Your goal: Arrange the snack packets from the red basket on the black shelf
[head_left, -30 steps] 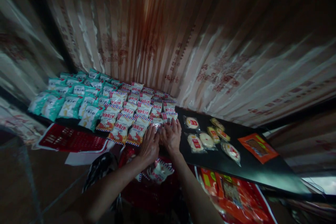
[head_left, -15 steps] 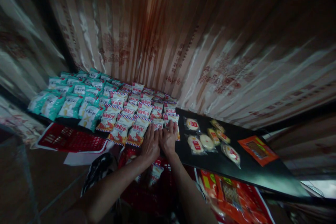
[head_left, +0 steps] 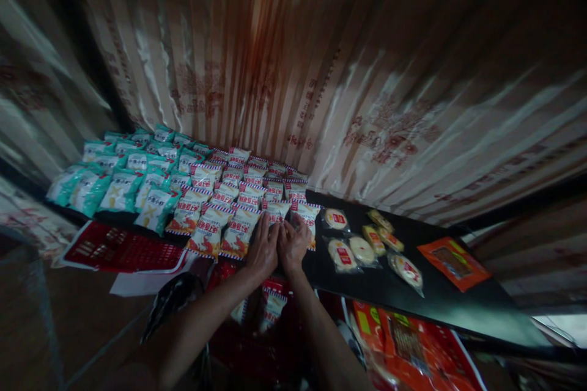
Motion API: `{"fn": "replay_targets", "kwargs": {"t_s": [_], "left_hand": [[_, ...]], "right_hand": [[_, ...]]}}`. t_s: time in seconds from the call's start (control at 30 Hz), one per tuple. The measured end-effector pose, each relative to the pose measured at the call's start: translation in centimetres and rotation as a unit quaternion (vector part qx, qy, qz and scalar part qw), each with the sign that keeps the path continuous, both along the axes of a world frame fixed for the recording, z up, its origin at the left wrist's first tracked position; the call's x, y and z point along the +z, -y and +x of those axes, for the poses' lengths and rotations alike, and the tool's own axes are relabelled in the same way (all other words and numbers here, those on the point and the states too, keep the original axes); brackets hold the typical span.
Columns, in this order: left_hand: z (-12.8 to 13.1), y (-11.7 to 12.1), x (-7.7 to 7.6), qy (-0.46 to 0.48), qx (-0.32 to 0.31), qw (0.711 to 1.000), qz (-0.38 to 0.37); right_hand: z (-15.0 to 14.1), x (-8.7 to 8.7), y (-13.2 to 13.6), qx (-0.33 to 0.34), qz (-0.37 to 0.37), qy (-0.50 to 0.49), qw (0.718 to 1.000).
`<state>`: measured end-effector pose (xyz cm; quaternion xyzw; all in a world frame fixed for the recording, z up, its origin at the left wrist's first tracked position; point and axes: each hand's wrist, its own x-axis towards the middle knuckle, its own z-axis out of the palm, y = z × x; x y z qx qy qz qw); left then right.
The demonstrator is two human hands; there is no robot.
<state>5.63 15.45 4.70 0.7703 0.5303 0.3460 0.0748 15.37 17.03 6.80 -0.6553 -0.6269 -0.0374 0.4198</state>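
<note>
Rows of white and orange snack bags (head_left: 239, 231) with striped edges lean on the black table. One such snack bag (head_left: 277, 210) stands at the front right of these rows, its lower part covered by my hands. My left hand (head_left: 263, 252) has its fingers along the left side of that bag. Close beside it, my right hand (head_left: 293, 245) has curled fingers at the bag's lower right. Both hands look closed on it, though the fingertips are dim. Another bag of the same kind (head_left: 304, 215) stands just behind my right hand.
Teal snack bags (head_left: 120, 189) fill the table's left end. Round packaged cakes (head_left: 343, 255) and an orange packet (head_left: 454, 263) lie on the black table (head_left: 440, 299) to the right. Below are a red basket (head_left: 275, 342) with more bags and orange packets (head_left: 408, 342). A curtain (head_left: 284, 73) hangs behind.
The bag at my hands shows more of its front and sits slightly higher between them. My fingers have curled in a little. The view has shifted slightly.
</note>
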Motion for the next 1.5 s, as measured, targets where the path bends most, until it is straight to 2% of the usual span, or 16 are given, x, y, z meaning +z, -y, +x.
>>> {"fn": "replay_targets", "kwargs": {"t_s": [0.17, 0.33, 0.53, 0.73, 0.8, 0.93, 1.03, 1.17, 1.23, 1.5], "left_hand": [[0.2, -1.3, 0.4, -0.010, 0.013, 1.000, 0.007], [0.5, -2.3, -0.3, -0.043, 0.014, 0.999, 0.021], [0.6, -2.4, -0.9, -0.060, 0.013, 0.997, 0.041], [0.7, -2.4, -0.7, -0.047, 0.029, 0.998, 0.038], [0.7, -2.2, -0.5, -0.042, 0.027, 0.998, 0.040], [0.9, -1.5, 0.2, -0.032, 0.019, 0.999, 0.037], [1.2, -1.2, 0.6, -0.031, 0.022, 0.999, 0.028], [1.5, -1.0, 0.6, -0.033, 0.031, 0.999, 0.024], [1.4, -1.1, 0.3, -0.033, 0.028, 0.999, 0.024], [1.5, -1.4, 0.3, -0.033, 0.028, 0.998, 0.050]], "right_hand": [[-0.5, 0.0, -1.2, -0.016, -0.005, -0.038, 0.999], [-0.4, -0.3, -2.0, 0.016, -0.002, -0.054, 0.998], [-0.2, -1.0, -1.9, 0.032, -0.010, -0.063, 0.997], [0.2, -0.2, -1.2, 0.062, -0.002, -0.034, 0.998], [1.0, 0.0, -0.7, 0.039, 0.020, -0.013, 0.999], [3.5, -0.4, -0.2, -0.066, 0.051, -0.020, 0.996], [5.3, -1.1, -0.5, -0.091, 0.015, -0.068, 0.993], [5.9, -2.0, -0.9, -0.051, -0.051, -0.163, 0.984], [5.4, -2.3, -0.9, -0.035, -0.060, -0.197, 0.978], [4.4, -2.2, -0.7, -0.031, -0.073, -0.211, 0.974]]}}
